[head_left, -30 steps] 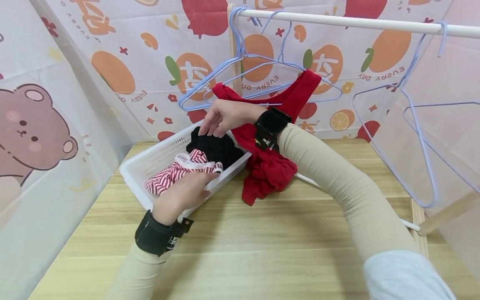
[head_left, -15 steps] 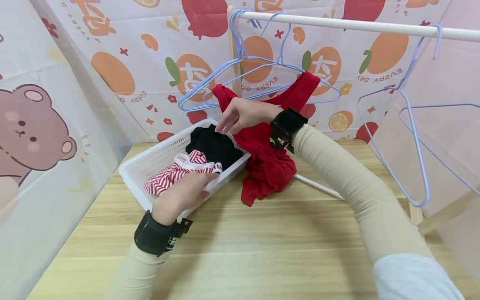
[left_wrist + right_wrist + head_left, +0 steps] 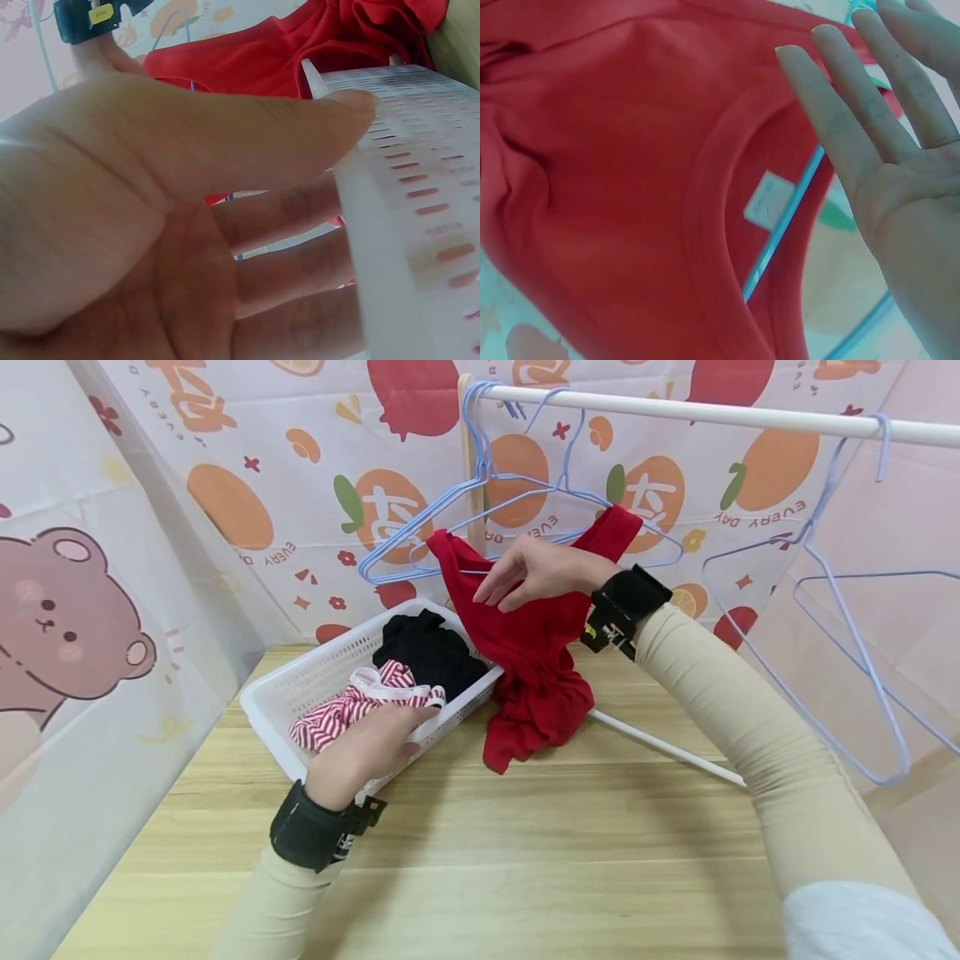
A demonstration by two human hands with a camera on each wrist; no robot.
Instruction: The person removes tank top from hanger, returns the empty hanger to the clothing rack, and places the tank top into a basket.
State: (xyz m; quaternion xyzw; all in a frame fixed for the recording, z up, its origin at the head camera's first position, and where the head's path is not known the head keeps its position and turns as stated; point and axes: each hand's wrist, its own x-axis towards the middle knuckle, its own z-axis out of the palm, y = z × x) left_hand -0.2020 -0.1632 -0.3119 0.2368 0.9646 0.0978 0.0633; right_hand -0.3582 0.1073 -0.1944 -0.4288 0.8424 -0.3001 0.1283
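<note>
- Since the earlier frame, my right hand (image 3: 543, 572) has moved rightward, from over the white basket (image 3: 465, 703) to before the red top (image 3: 525, 627).
- Basket: near the far left corner of the bench (image 3: 525, 852).
- Red top: on a blue hanger (image 3: 784, 220), lower part bunched toward the bench's back edge.
- Black cloth (image 3: 431, 647) and striped cloth (image 3: 337, 714): inside the basket.
- My left hand (image 3: 367, 747) pinches the basket's near rim; my right, fingers loosely extended, holds nothing.

A pale wood-grained worktop (image 3: 525, 860) spreads out here under bright, soft light, faint shadows lying across it. Along the far side hangs a creased white cloth (image 3: 300, 510) printed with oranges and red fruit; a whitish sheet (image 3: 172, 793) with a brown cartoon bear (image 3: 67, 618) lines the left, and a pale pink wall (image 3: 926, 518) stands right.
</note>
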